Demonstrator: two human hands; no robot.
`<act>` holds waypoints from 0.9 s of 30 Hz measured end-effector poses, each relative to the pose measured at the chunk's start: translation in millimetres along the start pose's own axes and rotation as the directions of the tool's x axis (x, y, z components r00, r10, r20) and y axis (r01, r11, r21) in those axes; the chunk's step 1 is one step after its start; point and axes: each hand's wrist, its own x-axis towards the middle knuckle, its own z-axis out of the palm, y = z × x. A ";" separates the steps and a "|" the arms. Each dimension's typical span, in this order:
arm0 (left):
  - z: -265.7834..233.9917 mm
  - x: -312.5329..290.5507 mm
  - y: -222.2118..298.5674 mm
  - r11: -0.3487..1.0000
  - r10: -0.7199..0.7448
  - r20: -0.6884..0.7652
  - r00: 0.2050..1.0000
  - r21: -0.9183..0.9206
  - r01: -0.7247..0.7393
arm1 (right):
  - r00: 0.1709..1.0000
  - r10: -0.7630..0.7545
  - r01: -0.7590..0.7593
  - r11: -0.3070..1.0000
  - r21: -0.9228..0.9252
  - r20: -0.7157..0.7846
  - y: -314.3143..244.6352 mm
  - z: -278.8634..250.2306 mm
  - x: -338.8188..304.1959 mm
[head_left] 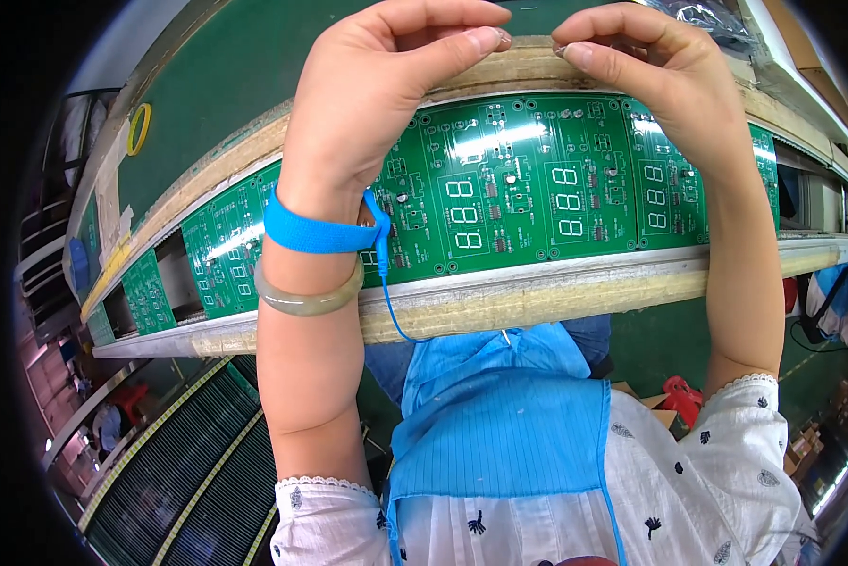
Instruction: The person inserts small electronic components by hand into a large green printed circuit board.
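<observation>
Taking the near rail (556, 302) as our landmark, we find the circuit boards (529, 222) just beyond it, lying flat in a row that runs alongside it to left and right; we judge that they bridge the space to the far rail (523, 71) so that both their long edges are borne. Their white display outlines stand upright to us, presumably so that they can be read from this side. Our left hand (372, 80) and right hand (679, 80) are both beyond the near rail, past most of the board row, with forearms arched over it, which probably keeps sleeves and wrists off the parts. In each hand, thumb and forefinger are brought close in a loose pinch, the two sets of fingertips facing each other, near but apart; something tiny may sit at the tips, but we cannot tell whether either grip holds it or is vacant. The blue wrist strap (315, 228) circles the left wrist above a pale bangle (309, 300), and its cord (389, 294) hangs back across the near rail, likely to carry off static. Well beyond that rail, to the left, a yellow ring (139, 129) lies on a green surface (226, 90).
</observation>
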 end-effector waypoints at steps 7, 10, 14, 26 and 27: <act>0.2 -3.2 -0.7 0.999 -0.018 0.008 1.000 0.045 0.017 | 1.000 0.021 -0.022 0.994 -0.108 -0.010 -4.2 4.0 -4.6; 1.9 -3.1 -1.2 0.998 -0.018 0.005 1.000 0.065 0.018 | 0.998 0.061 -0.064 0.986 -0.154 -0.020 0.8 2.0 -5.7; 1.5 -4.5 -2.5 0.997 -0.003 0.006 1.000 0.078 0.003 | 0.986 -0.154 0.164 0.876 -0.453 0.059 17.0 -7.4 -5.6; -4.3 -10.2 3.6 0.993 -0.030 0.002 1.000 0.113 0.029 | 0.755 -0.604 0.650 0.636 -0.415 0.255 1.2 19.0 -2.0; -0.2 -10.6 6.4 0.992 -0.017 -0.015 1.000 0.124 0.018 | 0.961 -0.175 0.276 0.602 -0.749 0.214 -20.3 20.6 -12.8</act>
